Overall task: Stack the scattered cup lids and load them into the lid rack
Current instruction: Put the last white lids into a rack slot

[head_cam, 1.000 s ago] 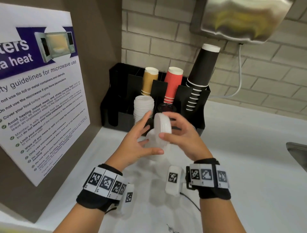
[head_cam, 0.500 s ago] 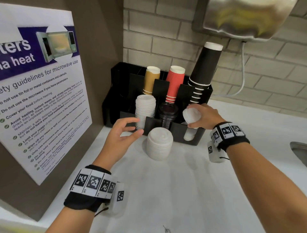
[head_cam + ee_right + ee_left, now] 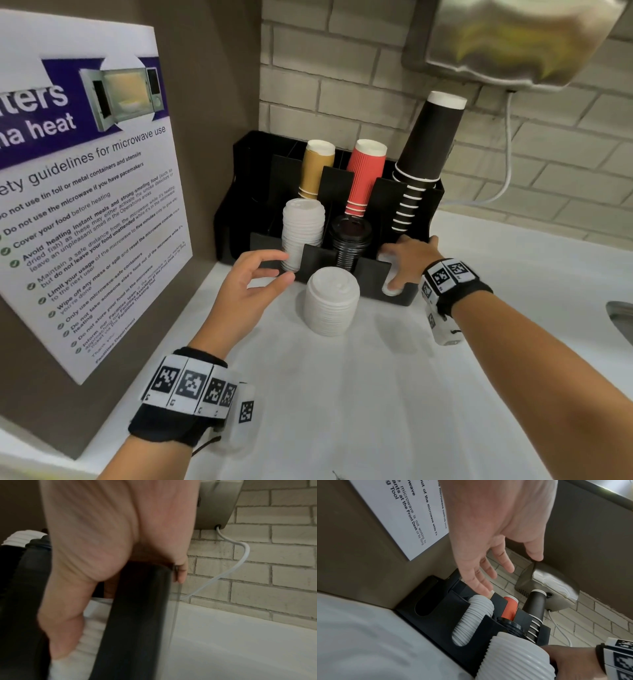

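- Our right hand [image 3: 409,257] reaches into the rightmost front slot of the black lid rack [image 3: 366,270], fingers down inside on a short stack of white lids [image 3: 392,289] and the thumb running down the slot's front opening; we cannot tell whether the fingers grip those lids or only press on them.
- In the right wrist view the picture is blurred; the thumb lies along the white lids beside the rack's dark wall.
- Our left hand [image 3: 251,291] hovers above the counter [image 3: 376,394] in front of the rack, fingers spread and loosely curved, holding nothing.
- Just right of it, a tall stack of white lids [image 3: 331,301] stands on the counter, close against the rack's front.
- Inside the rack, a column of white lids [image 3: 303,233] fills one front slot and black lids [image 3: 350,240] the next.
- Behind them stand tan cups [image 3: 317,169], red cups [image 3: 365,174] and black cups [image 3: 424,154], all upside down.
- A microwave safety poster [image 3: 85,205] hangs at left.
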Demonstrator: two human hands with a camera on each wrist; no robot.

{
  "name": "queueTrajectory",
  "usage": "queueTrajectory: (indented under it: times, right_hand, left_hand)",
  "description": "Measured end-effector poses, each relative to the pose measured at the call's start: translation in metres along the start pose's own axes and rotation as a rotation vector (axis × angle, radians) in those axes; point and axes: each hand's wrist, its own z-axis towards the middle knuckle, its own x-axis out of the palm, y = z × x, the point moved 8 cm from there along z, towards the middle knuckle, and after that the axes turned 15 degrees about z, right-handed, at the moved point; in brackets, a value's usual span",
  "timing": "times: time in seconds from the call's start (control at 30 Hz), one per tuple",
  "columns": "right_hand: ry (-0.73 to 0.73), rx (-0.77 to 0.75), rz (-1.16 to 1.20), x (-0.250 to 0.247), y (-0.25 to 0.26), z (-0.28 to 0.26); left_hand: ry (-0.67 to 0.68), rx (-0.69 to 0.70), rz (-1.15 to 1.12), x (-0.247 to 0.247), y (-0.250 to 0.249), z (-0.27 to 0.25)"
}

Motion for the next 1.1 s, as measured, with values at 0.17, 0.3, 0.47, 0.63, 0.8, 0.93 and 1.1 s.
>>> queueTrajectory:
  times: [0.17, 0.3, 0.47, 0.63, 0.8, 0.93, 1.1]
  right_hand:
    - [-0.046, 0.016, -0.06, 0.002, 0.003, -0.003]
    - [-0.03, 0.046, -0.066, 0.003, 0.008, -0.009]
    - [-0.242, -0.007, 0.176, -0.033, 0.024, -0.032]
    - [-0.342, -0.405, 0.631, -0.04, 0.101, -0.067]
    - [-0.024, -0.286, 0.552, 0.012, 0.128, -0.055]
    - [0.004, -0.258, 0.539, 0.023, 0.128, -0.048]
    - [-0.074, -0.288, 0.603, 0.017, 0.125, -0.048]
  left_hand:
    - [0.001, -0.005, 0.011, 0.002, 0.0, 0.002]
    - [0.005, -0.01, 0.007, 0.003, 0.001, 0.004]
    - [0.017, -0.015, -0.018, 0.002, 0.006, 0.008]
    - [0.023, -0.004, -0.063, 0.001, 0.012, 0.012]
    - [0.031, -0.001, -0.068, -0.001, 0.013, 0.012]
    - [0.033, -0.012, -0.084, -0.002, 0.015, 0.009]
    - [0.019, -0.004, -0.07, -0.002, 0.016, 0.009]
